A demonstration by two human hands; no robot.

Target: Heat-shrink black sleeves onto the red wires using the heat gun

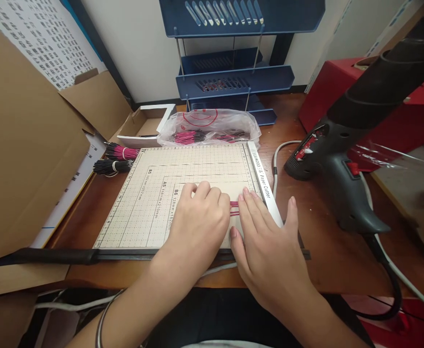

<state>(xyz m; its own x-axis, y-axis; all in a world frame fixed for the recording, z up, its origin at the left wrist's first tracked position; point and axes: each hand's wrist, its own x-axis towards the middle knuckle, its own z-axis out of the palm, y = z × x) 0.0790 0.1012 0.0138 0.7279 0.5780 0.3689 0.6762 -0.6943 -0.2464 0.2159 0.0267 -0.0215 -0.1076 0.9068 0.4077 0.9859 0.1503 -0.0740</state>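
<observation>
The left hand (197, 212) curls loosely over thin pink wires (234, 208), pinning them on the paper cutter (143, 203); the right hand (266, 237) lies flat, fingers spread, just right of them. Light and floppy, the wires likely handle best pinched mid-bundle. 2 tied bundles (120, 159) lie far left.

Both hands (233, 227) rest on the cutter (150, 203), bag (212, 126) beyond it, heat gun (346, 164) right, box (23, 159) left.

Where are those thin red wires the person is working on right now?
The red wires lie on the paper cutter board, near its right ruler edge, pinned between the left hand and the right hand.
</observation>
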